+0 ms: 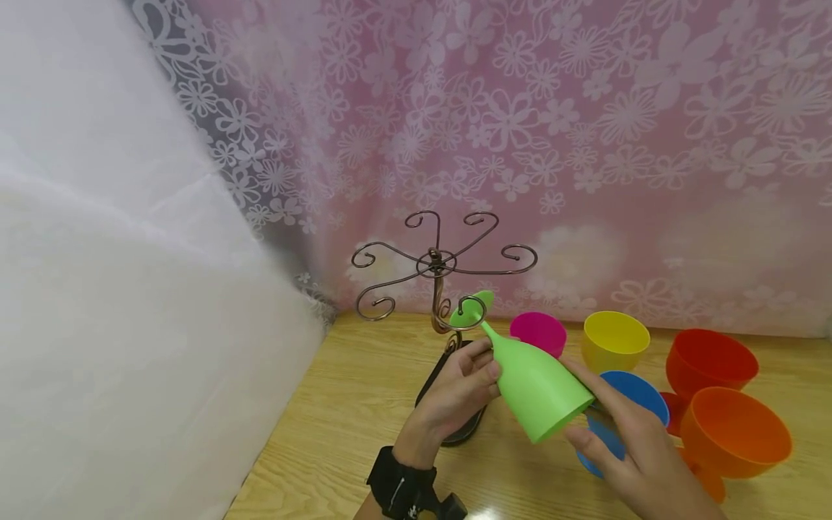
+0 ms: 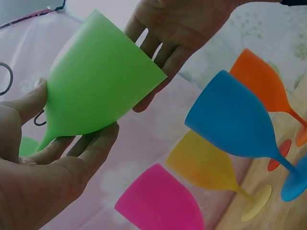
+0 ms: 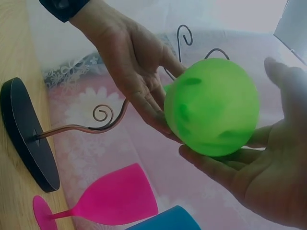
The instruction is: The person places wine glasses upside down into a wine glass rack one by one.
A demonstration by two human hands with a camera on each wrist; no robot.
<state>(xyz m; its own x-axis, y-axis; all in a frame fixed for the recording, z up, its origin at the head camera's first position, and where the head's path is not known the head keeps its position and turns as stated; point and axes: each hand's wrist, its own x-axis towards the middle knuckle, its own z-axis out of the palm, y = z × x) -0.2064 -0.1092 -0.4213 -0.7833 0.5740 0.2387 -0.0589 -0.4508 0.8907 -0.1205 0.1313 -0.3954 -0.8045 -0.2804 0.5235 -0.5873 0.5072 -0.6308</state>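
A green plastic goblet point(image 1: 536, 386) is held in the air, tilted, its mouth toward the lower right and its foot up by a front hook of the metal rack point(image 1: 438, 296). My left hand point(image 1: 455, 390) grips the lower bowl near the stem, with the thumb on one side and fingers on the other. At the rim end is my right hand point(image 1: 640, 448), its fingers extended along the bowl and its thumb apart from it. In the right wrist view, the goblet's round mouth point(image 3: 216, 105) faces the camera, with the right fingers along its lower edge.
The rack stands on a black base point(image 3: 29, 134) and has several curled arms. To its right on the wooden table point(image 1: 312, 440) stand a pink goblet point(image 1: 538, 332), a yellow one point(image 1: 614, 343), a blue one point(image 1: 633, 397), a red one point(image 1: 708, 361) and an orange one point(image 1: 734, 433). A flowered curtain point(image 1: 585, 144) hangs behind.
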